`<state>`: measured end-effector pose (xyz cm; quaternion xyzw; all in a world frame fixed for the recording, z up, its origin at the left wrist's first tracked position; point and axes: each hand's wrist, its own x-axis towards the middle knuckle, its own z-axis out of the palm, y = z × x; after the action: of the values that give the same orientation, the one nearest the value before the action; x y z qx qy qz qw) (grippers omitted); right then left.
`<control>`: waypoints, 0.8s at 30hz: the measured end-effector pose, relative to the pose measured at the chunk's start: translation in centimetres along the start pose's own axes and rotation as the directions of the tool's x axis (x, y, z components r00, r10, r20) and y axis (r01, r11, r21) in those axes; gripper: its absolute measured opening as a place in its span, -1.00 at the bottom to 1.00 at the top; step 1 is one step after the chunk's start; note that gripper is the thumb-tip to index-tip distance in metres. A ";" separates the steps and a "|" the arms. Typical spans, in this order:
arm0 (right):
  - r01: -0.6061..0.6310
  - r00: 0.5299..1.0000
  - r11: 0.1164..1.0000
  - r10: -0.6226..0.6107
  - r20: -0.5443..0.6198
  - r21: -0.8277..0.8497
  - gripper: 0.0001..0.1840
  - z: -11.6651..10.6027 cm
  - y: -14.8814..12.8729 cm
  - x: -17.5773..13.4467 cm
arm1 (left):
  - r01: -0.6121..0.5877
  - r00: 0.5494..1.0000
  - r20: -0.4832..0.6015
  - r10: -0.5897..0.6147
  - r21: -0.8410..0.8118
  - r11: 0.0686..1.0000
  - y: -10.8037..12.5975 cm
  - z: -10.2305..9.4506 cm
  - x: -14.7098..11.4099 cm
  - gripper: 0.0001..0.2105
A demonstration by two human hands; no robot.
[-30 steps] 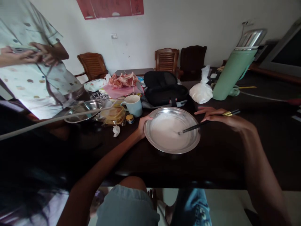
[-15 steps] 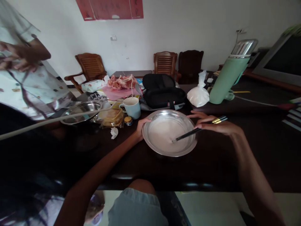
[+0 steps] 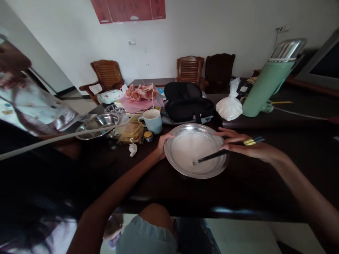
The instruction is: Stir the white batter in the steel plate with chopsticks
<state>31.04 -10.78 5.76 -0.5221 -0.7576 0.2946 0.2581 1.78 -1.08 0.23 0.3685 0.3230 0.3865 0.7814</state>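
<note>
A shiny metal bowl (image 3: 169,159) stands on the dark table, holding a pale, milky liquid (image 3: 189,150). My left hand (image 3: 163,144) grips its left rim, fingers closed on the edge. Over the right rim, my right hand (image 3: 239,143) holds dark chopsticks (image 3: 212,155) with gold bands near their upper end. Their tips dip into the liquid near the middle of the bowl. Some fingers of the right hand stretch out along the bowl's far right side; whether they touch the rim I cannot tell.
Behind the bowl sit a black bag (image 3: 185,102), a light-blue mug (image 3: 153,121) and a tied bag of white powder (image 3: 230,107). A tall green thermos (image 3: 268,84) stands at right. Left are a small jar (image 3: 148,136), another metal basin (image 3: 98,123) and a person (image 3: 29,95).
The view has turned slightly, so most things sit further right or left of before. The chopsticks have shifted within the liquid. The person at left has moved toward the frame's edge.
</note>
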 end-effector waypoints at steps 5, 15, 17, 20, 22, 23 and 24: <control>-0.074 0.973 0.997 0.072 -0.220 0.001 -0.68 0.0 0.1 3.3 | 0.041 0.997 -0.073 -0.040 0.015 0.999 0.1 0.2 0.0 -0.74; -0.091 0.994 0.995 0.093 -0.059 0.028 -0.63 0.7 -3.0 0.9 | 0.019 0.997 -0.071 -0.020 -0.012 1.000 -0.1 0.1 0.5 -0.77; -0.120 0.981 0.992 0.123 -0.153 0.029 -0.70 0.6 -2.5 3.0 | 0.038 0.995 -0.091 -0.038 0.000 0.999 0.0 0.0 0.6 -0.80; -0.185 0.953 0.982 0.175 -0.248 -0.020 -0.73 -1.5 -1.0 2.9 | 0.073 0.995 -0.070 -0.072 0.024 0.997 0.3 0.0 0.6 -0.81; -0.182 0.958 0.983 0.170 -0.230 -0.034 -0.72 -2.7 -0.4 1.0 | 0.090 0.995 -0.039 -0.089 0.022 0.996 0.3 0.0 0.5 -0.80; -0.158 0.970 0.987 0.149 -0.192 -0.036 -0.72 -2.9 -0.4 0.0 | 0.093 0.995 -0.031 -0.092 0.020 0.995 0.3 0.0 0.6 -0.79; -0.133 0.981 0.991 0.126 -0.150 -0.035 -0.71 -2.8 -0.6 -0.8 | 0.094 0.995 -0.032 -0.094 0.021 0.995 0.3 -0.1 0.6 -0.79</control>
<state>32.86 -11.17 8.02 -0.5963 -0.7073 0.2545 0.2818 1.86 -0.40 0.31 0.3554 0.3563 0.3515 0.7894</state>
